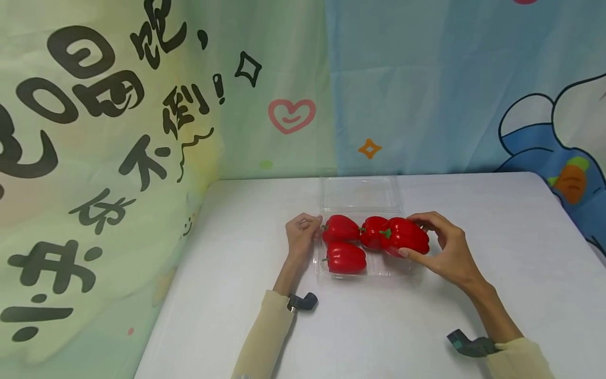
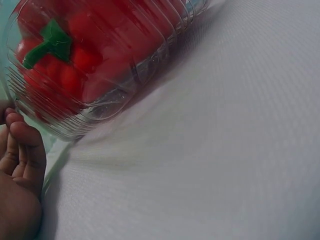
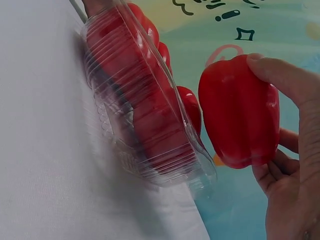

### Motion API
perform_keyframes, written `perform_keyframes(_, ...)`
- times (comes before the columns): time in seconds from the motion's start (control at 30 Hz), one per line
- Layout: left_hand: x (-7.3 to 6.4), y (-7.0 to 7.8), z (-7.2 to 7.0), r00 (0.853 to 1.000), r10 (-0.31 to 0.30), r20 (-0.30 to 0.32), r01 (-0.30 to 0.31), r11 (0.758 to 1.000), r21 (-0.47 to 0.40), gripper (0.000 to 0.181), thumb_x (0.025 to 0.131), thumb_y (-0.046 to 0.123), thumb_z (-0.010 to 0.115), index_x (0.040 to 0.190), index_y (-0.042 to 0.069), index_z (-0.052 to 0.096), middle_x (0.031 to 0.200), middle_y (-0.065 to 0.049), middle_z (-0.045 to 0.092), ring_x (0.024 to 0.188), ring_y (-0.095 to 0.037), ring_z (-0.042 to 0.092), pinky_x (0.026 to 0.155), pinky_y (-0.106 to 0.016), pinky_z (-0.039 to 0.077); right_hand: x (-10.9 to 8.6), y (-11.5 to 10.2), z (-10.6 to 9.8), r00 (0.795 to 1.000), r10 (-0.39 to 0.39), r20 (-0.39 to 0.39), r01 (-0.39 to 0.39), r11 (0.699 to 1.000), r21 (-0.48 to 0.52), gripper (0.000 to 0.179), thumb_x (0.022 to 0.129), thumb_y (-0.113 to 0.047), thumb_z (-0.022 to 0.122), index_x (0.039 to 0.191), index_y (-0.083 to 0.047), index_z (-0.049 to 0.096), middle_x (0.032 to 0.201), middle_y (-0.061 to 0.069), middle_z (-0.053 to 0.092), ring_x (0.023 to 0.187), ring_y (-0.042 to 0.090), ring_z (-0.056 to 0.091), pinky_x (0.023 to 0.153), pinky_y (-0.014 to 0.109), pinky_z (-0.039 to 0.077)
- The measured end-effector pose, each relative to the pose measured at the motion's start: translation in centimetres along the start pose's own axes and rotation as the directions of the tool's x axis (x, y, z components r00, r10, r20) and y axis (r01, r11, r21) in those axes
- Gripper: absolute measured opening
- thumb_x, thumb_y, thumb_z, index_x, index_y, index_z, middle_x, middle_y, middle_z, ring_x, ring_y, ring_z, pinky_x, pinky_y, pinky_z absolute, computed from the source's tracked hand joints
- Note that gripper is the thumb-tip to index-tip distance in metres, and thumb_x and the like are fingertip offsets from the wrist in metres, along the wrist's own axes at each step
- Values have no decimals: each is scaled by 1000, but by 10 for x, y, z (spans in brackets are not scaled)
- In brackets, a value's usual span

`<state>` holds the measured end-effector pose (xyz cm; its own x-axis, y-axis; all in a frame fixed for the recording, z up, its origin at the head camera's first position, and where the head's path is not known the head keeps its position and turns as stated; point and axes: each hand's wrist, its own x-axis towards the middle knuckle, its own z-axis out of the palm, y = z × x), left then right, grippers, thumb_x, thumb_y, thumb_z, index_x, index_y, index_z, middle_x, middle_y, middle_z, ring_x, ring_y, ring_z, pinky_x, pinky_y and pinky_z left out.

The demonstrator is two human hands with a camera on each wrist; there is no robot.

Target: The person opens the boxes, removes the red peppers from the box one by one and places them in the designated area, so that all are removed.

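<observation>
My right hand (image 1: 450,252) grips a red bell pepper (image 1: 408,237) between thumb and fingers, over the right part of a clear plastic box (image 1: 390,269). In the right wrist view the held pepper (image 3: 239,112) is raised beside the box's rim. Three other red peppers sit inside: one at the back left (image 1: 342,228), one at the front left (image 1: 346,258), and one at the back middle (image 1: 372,231), partly hidden by the held pepper. At the box's left edge my left hand (image 1: 301,235) pinches the rim; its fingertips (image 2: 22,131) show there in the left wrist view.
The box's clear lid (image 1: 361,195) lies folded open toward the back. Everything rests on a white table (image 1: 255,237). A printed cloth (image 1: 274,63) hangs behind the table and along its left side.
</observation>
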<state>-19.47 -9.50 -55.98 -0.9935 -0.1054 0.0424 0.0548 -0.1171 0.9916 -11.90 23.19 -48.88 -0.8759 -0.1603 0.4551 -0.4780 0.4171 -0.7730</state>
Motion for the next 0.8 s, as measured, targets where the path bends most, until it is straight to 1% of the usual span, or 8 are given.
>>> perform_keyframes(0.1,0,1,1,1000,5,-2,-5,1000,10,17,103,14,74,89,3,71,62,3,65,59,-9,57,60,-17,48,-1,1,-1,1000,22,-20,-22,1000,3,78,68,8,96,140,-4,67,132,16,69,115,2,61,97,4,49)
perform_keyframes(0.23,1,2,2,1000,4,0,-4,1000,-21,15,102,9,74,87,7,71,62,3,67,57,-8,55,56,-17,47,-2,2,-2,997,60,-40,-60,998,-5,77,70,6,96,141,-5,68,134,17,69,116,1,60,99,3,48)
perform_keyframes(0.33,1,3,2,1000,4,3,-4,999,-44,15,101,7,74,86,8,71,63,3,67,56,-7,54,54,-17,46,-3,2,-3,995,78,-57,-79,997,-13,76,71,5,96,141,-5,68,135,17,69,117,-1,60,100,2,46)
perform_keyframes(0.5,1,2,2,1000,8,2,-8,999,-33,15,102,10,74,87,7,71,63,3,67,57,-8,55,55,-17,47,-1,5,-4,991,87,-98,-89,996,-13,76,72,6,96,142,-4,68,135,19,69,118,-4,60,99,2,46)
perform_keyframes(0.67,0,1,2,1000,-5,1,5,999,-33,15,102,12,75,87,9,71,65,2,68,58,-8,56,56,-18,48,2,7,-4,987,96,-131,-98,995,-7,76,71,6,96,141,-5,68,135,20,69,118,-5,61,99,2,47)
perform_keyframes(0.8,-1,0,1,1000,-6,-5,5,1000,-23,16,102,14,75,87,9,70,64,3,66,58,-9,56,57,-18,48,2,9,-3,980,115,-161,-119,993,-19,73,73,4,96,141,-4,69,136,20,70,117,-5,61,98,2,47)
